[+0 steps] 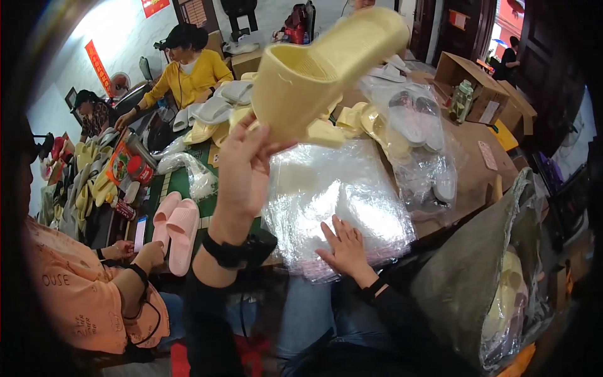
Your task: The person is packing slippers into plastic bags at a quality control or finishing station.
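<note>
My left hand (248, 154) is raised over the table, its fingers closed on a pale yellow slide slipper (292, 94). The slipper is held up high, tilted, with its sole end pointing to the upper right. Another yellow piece (325, 133) shows just below it; I cannot tell whether it is part of what I hold. My right hand (345, 248) lies with fingers spread on a stack of clear plastic bags (333, 188) at the table's near edge. It holds nothing.
Bagged slippers (414, 125) lie right of the stack, and grey slippers (217, 110) behind it. A large grey sack (465, 270) stands at the right, near a cardboard box (474, 88) and a glass jar (461, 100). A co-worker at left holds a phone (140, 232) beside pink slippers (182, 229).
</note>
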`<move>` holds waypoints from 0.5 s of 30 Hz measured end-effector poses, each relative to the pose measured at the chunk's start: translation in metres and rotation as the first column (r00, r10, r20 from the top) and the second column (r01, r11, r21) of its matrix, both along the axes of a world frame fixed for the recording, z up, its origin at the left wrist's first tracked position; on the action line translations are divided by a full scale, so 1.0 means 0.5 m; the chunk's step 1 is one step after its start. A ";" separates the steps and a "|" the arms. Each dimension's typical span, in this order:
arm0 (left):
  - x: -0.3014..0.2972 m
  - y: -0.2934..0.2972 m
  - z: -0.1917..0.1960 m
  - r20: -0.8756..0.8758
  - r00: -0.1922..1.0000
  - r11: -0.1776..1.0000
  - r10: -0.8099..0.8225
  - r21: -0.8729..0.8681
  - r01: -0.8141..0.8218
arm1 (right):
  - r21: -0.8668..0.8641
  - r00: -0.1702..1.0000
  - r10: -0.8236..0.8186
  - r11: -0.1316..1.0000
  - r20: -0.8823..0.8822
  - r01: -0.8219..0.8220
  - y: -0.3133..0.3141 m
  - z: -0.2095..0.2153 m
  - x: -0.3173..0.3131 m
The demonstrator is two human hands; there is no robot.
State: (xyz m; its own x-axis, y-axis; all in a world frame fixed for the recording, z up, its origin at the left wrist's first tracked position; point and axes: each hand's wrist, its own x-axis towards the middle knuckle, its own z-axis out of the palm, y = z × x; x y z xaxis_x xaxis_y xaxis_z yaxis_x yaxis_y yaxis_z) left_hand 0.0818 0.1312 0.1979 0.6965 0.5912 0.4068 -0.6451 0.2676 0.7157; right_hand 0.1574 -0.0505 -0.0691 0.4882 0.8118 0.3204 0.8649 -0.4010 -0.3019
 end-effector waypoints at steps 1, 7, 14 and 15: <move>-0.006 -0.010 -0.018 -0.032 0.998 0.998 -0.056 0.021 0.056 | -0.003 1.000 -0.004 1.000 0.000 0.004 -0.002 0.001 0.002; -0.065 -0.022 -0.235 -0.571 0.821 0.999 0.015 -0.031 -0.040 | -0.077 0.997 -0.056 0.995 0.048 0.060 0.003 -0.001 -0.006; -0.170 -0.010 -0.362 -0.738 0.675 0.993 0.006 -0.076 -0.092 | 0.054 0.989 0.015 0.998 -0.149 -0.007 -0.003 0.011 0.004; -0.169 -0.016 -0.363 -0.758 0.652 0.997 -0.004 -0.051 -0.052 | 0.350 0.987 0.108 0.935 -0.118 -0.061 -0.004 -0.018 0.023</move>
